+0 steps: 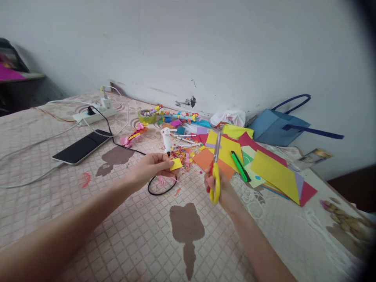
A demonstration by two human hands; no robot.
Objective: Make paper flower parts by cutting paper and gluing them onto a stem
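Note:
Between the thumb and fingers of my left hand (157,164) is a small piece of yellow paper (176,164). My right hand (220,186) grips scissors (216,168) with yellow and red handles, their blades pointing up and away from me. The blades look closed and stand apart from the yellow piece. Just beyond my left hand, a white glue gun (166,140) stands beside a heap of paper scraps (183,156). The glue gun's black cable (161,194) loops on the table below my left hand.
Coloured paper sheets (273,172), a green cutter (240,166) and white string (249,199) lie to the right. A blue bag (276,127) leans near the wall. At left are a tablet-like black device (84,147) and a power strip (95,114) with cables. Green tape (147,116) sits at the back.

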